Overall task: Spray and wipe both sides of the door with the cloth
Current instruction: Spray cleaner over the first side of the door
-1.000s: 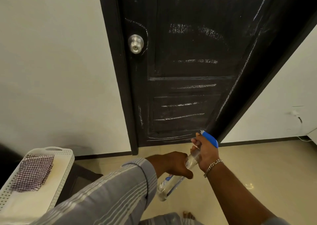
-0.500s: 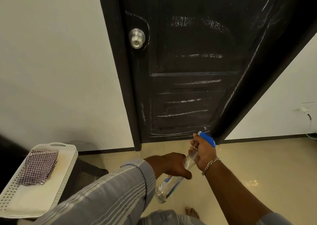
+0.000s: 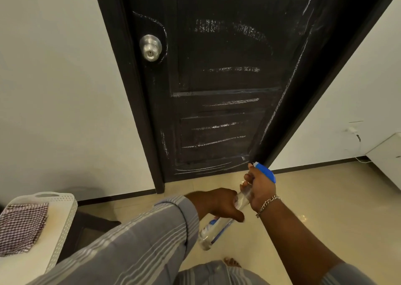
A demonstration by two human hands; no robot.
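Observation:
A black panelled door (image 3: 221, 72) stands closed ahead, streaked with white chalky marks, with a round metal knob (image 3: 150, 47) on its left side. Both my hands hold a clear spray bottle (image 3: 213, 230) with a blue trigger head, tilted toward the door's lower right corner. My right hand (image 3: 259, 187) grips the neck at the trigger. My left hand (image 3: 216, 204) wraps the bottle's body lower down. A checked cloth (image 3: 21, 226) lies folded in a white tray at the lower left, away from both hands.
The white perforated tray (image 3: 63, 217) rests on a dark stool (image 3: 91, 221) by the left wall. A white cabinet (image 3: 388, 156) stands at the far right, with a cable and plug (image 3: 355, 132) on the wall. My bare foot (image 3: 232, 262) shows on the beige tiled floor.
The view has shifted slightly, with the door and knob sliding right and down in frame. Both hands keep the same hold on the bottle, aimed at the door's lower right.

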